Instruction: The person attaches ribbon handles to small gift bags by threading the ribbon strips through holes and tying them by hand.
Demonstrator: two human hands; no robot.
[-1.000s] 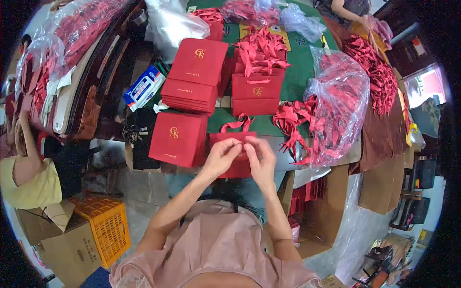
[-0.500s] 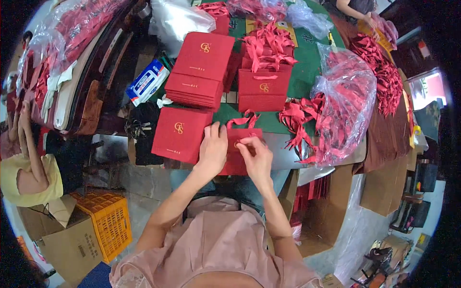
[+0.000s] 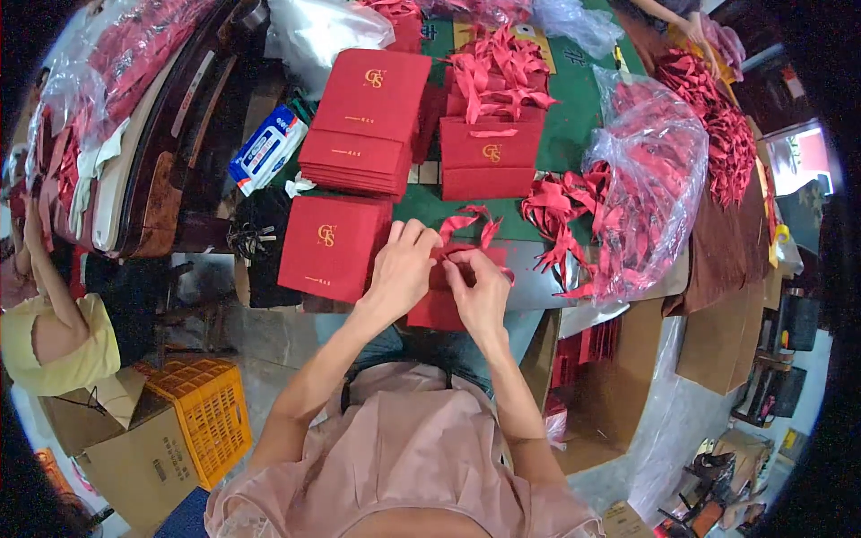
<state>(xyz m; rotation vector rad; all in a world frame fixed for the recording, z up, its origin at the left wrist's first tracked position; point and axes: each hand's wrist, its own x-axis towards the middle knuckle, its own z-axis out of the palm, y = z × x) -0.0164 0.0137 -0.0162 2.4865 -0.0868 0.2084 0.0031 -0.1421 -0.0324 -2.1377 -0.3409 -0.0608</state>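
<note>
A small red paper gift bag [image 3: 434, 310] lies at the table's near edge, between my hands. My left hand [image 3: 404, 267] is closed on its left side, fingers curled at the upper edge. Thumb and fingertips of my right hand [image 3: 479, 285] pinch at the bag's upper part; whether ribbon is also between them is hidden. A loose red ribbon [image 3: 473, 221] curls out just beyond the bag. Left of my left hand lies a flat red bag [image 3: 328, 247] with a gold emblem. Behind it is a stack of flat red bags [image 3: 368, 109].
Red bags with ribbon handles [image 3: 491, 160] stand beyond my hands. To the right lie loose ribbons [image 3: 560, 215] and a clear plastic sack [image 3: 650, 188] of ribbon. A wipes pack [image 3: 267, 151] sits left. Below are an open carton [image 3: 614, 403] and orange crate [image 3: 208, 417]. Other people work nearby.
My right hand has shifted slightly right and stays pinched at the bag. My left fingers have moved right over its edge. The bag's upper part is more bent, and the view has shifted slightly.
</note>
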